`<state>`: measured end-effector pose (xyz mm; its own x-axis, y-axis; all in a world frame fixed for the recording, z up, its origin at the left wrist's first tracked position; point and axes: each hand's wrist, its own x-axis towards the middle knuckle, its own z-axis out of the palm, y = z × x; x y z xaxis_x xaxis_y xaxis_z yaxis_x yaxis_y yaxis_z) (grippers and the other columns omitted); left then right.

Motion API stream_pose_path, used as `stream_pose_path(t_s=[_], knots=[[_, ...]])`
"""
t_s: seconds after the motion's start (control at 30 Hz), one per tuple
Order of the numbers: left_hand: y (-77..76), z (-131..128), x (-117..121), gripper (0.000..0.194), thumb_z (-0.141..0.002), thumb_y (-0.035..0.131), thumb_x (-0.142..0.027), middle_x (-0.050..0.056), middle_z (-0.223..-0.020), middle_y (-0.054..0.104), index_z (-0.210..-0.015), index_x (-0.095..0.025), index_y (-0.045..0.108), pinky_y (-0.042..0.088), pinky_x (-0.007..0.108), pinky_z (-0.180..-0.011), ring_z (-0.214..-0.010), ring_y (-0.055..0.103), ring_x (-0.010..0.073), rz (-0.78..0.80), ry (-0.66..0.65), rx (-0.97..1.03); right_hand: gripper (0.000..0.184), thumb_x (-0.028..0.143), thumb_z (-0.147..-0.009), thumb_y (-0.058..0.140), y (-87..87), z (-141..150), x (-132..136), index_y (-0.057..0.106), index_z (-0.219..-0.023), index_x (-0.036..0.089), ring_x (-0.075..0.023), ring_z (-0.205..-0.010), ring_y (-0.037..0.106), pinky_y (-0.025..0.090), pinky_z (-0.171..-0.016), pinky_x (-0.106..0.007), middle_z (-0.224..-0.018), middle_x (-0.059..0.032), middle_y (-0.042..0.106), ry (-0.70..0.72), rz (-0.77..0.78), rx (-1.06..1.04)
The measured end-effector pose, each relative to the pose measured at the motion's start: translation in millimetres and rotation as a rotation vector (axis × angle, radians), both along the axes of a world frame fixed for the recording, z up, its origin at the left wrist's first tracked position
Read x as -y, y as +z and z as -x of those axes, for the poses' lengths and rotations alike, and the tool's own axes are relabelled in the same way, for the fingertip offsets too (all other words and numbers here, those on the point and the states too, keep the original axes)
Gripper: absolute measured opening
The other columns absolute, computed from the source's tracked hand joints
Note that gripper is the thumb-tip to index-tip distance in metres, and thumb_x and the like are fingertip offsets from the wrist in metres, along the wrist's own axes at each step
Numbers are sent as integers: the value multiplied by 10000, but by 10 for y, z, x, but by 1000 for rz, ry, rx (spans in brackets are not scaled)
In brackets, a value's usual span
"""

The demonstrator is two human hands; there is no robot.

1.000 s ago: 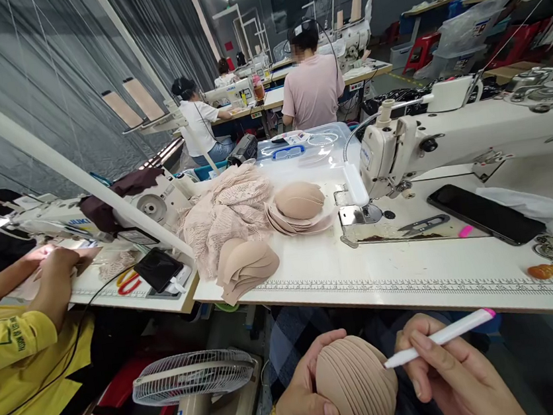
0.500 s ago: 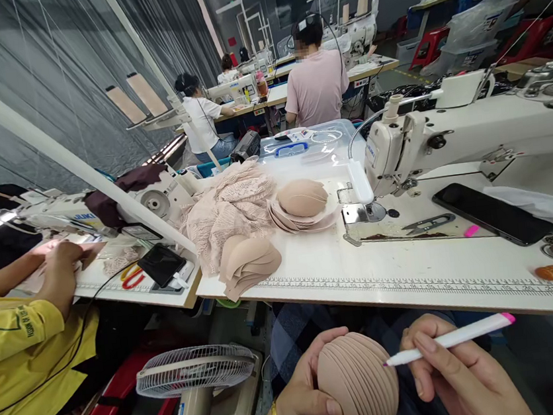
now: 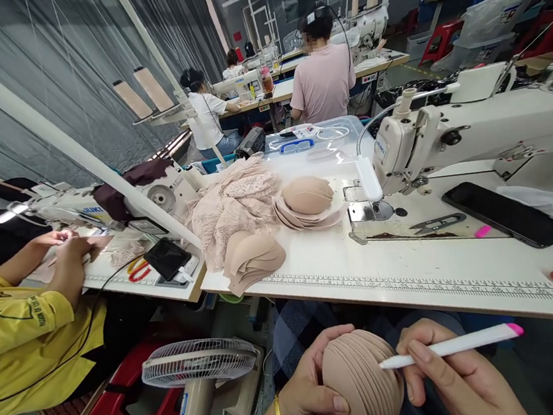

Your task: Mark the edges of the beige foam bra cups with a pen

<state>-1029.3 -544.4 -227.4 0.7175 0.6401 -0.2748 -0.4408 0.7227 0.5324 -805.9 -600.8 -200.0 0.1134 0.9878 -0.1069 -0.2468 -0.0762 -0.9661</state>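
Note:
Below the table edge, my left hand (image 3: 311,390) is wrapped round a fanned stack of beige bra cups (image 3: 363,381), its thumb pressed on the front one. My right hand (image 3: 449,367) pinches a white marker pen (image 3: 464,344) with a pink end cap. The pen's tip meets or hovers just over the stack's layered edges; I cannot tell which. On the table lie a second cluster of cups (image 3: 255,260), a round pile of cups (image 3: 308,197) and a heap of beige lace fabric (image 3: 232,196).
A white sewing machine (image 3: 447,131) stands at the right, with thread snips (image 3: 438,223) and a black phone (image 3: 504,213) near it. A person in a yellow shirt (image 3: 25,329) works at the left. A fan (image 3: 199,363) stands below. A clear plastic box (image 3: 316,138) is behind.
The view has shifted slightly, so most things sit a little further right. The pen tip has moved a little along the stack's edges. Both hands keep their hold.

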Motion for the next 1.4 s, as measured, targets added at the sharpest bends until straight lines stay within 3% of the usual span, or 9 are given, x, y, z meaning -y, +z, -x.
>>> stream_pose_path(t_s=[0.13, 0.33, 0.5, 0.63, 0.83, 1.0, 1.2, 1.4], knots=[[14, 1, 4, 860, -548, 989, -153, 141, -1383, 719, -1359, -246, 717, 480, 467, -1082, -1220, 695, 309, 5, 7, -17, 419, 478, -1105, 554, 1, -14, -8, 690, -779, 253, -208, -720, 564, 507, -692, -288, -659, -31, 582, -56, -22, 8], [-5, -2, -4, 840, -574, 983, -153, 124, -1409, 710, -1363, -260, 715, 472, 477, -1108, -1251, 682, 306, -29, -2, -7, 409, 514, -1103, 552, 45, 5, -7, 725, -827, 266, -209, -738, 584, 526, -700, -297, -724, -38, 608, 58, 6, 51], [-29, -2, -7, 853, -577, 984, -153, 137, -1413, 705, -1377, -252, 705, 485, 476, -1100, -1265, 676, 314, -19, 0, -15, 377, 487, -1112, 546, 39, 9, -15, 713, -845, 279, -203, -703, 558, 509, -684, -277, -643, -17, 575, -14, -35, 34], [-15, -20, -9, 837, -566, 987, -140, 117, -1394, 718, -1352, -251, 721, 504, 423, -1075, -1225, 693, 276, -21, 9, -8, 401, 504, -1101, 561, 36, 9, -29, 735, -830, 264, -207, -707, 573, 514, -673, -297, -706, -35, 608, 54, -2, 92], [-6, -19, 4, 847, -558, 1002, -185, 141, -1399, 713, -1352, -258, 718, 499, 478, -1073, -1276, 674, 340, -18, 5, -37, 409, 479, -1109, 543, 7, -8, -6, 738, -822, 261, -219, -722, 567, 508, -675, -313, -703, -42, 590, 13, -14, 67], [-9, -10, 8, 856, -563, 997, -167, 133, -1409, 711, -1365, -253, 710, 500, 462, -1085, -1258, 684, 310, -22, 11, -41, 417, 479, -1120, 512, 16, -1, 3, 722, -830, 265, -213, -707, 568, 499, -670, -316, -709, -35, 590, 129, -42, 115], [4, -20, 17, 873, -533, 1005, -182, 140, -1397, 712, -1353, -253, 714, 504, 462, -1060, -1251, 686, 333, -2, 21, -69, 443, 446, -1125, 501, 42, 21, -6, 724, -783, 274, -226, -736, 553, 496, -676, -325, -732, -46, 582, 48, -66, 138], [29, -22, 17, 873, -532, 998, -167, 127, -1376, 724, -1355, -244, 716, 504, 439, -1075, -1244, 688, 309, -3, 20, -91, 419, 455, -1130, 489, 67, 55, -20, 726, -835, 276, -219, -689, 565, 487, -668, -327, -672, -31, 579, 104, -64, 111]])
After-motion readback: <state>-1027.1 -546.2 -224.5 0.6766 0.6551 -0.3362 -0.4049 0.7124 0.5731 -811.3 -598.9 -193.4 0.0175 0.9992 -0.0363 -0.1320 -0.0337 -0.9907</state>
